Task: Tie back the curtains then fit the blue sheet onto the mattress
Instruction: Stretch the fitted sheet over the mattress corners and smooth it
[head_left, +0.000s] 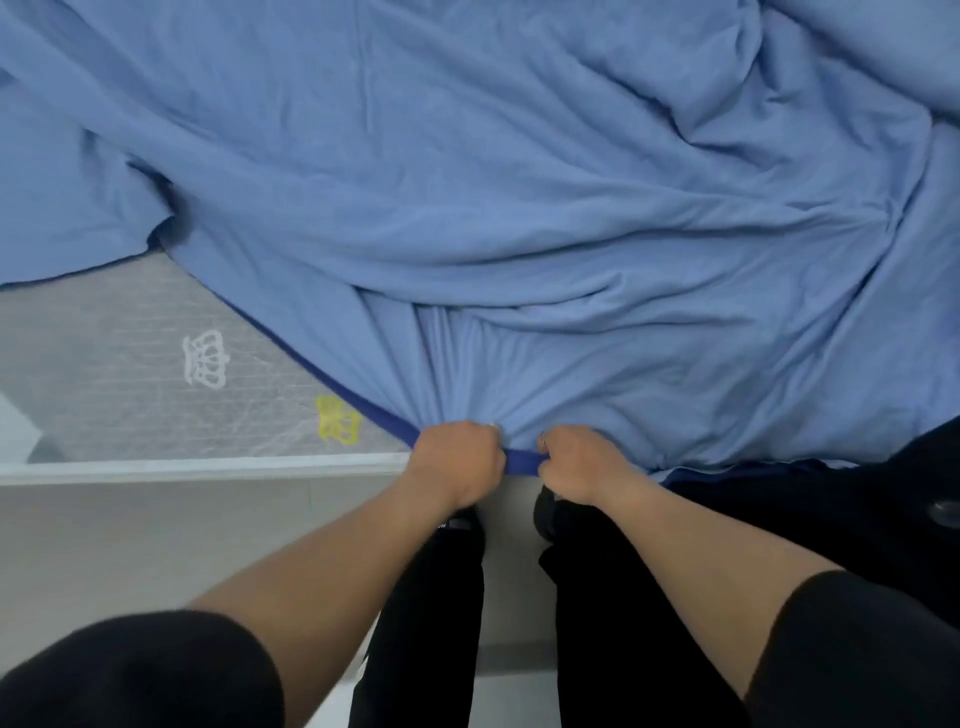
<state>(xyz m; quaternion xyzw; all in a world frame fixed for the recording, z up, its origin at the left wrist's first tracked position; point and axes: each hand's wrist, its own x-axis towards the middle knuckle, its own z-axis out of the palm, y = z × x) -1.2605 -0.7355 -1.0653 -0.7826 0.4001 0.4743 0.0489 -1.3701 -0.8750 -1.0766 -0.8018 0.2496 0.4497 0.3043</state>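
covering most of the view: blue sheet (519, 182), crumpled, lying over the mattress (130, 322). its folds fan up and away from the near edge. long axis cannot be told, as the cloth is cut off at top, left and right.
mattress: grey, quilted, bare only at the near left corner; the rest is hidden under the sheet.
floor (130, 545): pale, below a white bed edge (208, 465).
black trousers (431, 623): two legs at the bed edge.
dark item (909, 493), far right: cut off, hard to make out.
dark blue hem (521, 461): runs aslant from upper left down to the hands, then level between them.
left hand (457, 462): fingers curled tight round the hem, tips hidden.
right hand (576, 465): just beside it, fingers curled round the same hem.
white crown mark (206, 358), yellow crown mark (338, 418): on the bare mattress.
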